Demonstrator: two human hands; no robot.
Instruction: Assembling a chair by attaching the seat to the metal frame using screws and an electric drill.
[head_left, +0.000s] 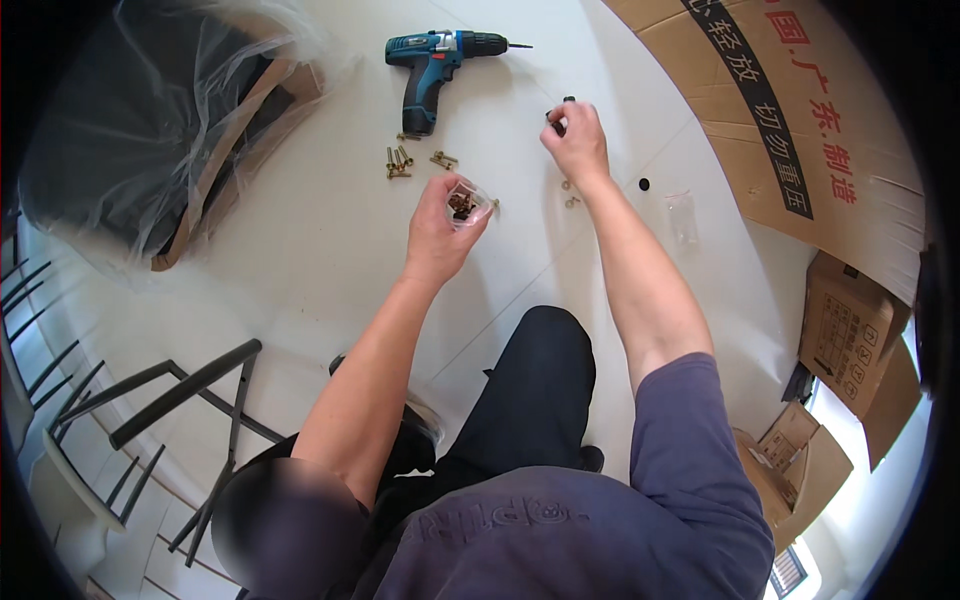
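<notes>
My left hand [440, 225] is closed around a small clear plastic bag [481, 213], its mouth turned up. Inside the bag lie brownish metal screws [462, 204]. Farther right, my right hand [578, 145] pinches small black pieces [557, 126] just above the floor; their exact kind is hard to make out. Loose brass-coloured bolts [399, 160] lie on the floor beyond my left hand, with a smaller group of bolts [444, 159] beside them. Small washers [571, 203] and a round black cap [644, 184] rest near my right forearm.
A blue and black cordless drill [428, 80] lies at the far side, its bit pointing right. An empty-looking clear bag [682, 218] is at right, before a large cardboard box [800, 120]. Plastic-wrapped dark panels [130, 130] stand at left, a black metal frame [190, 390] nearer.
</notes>
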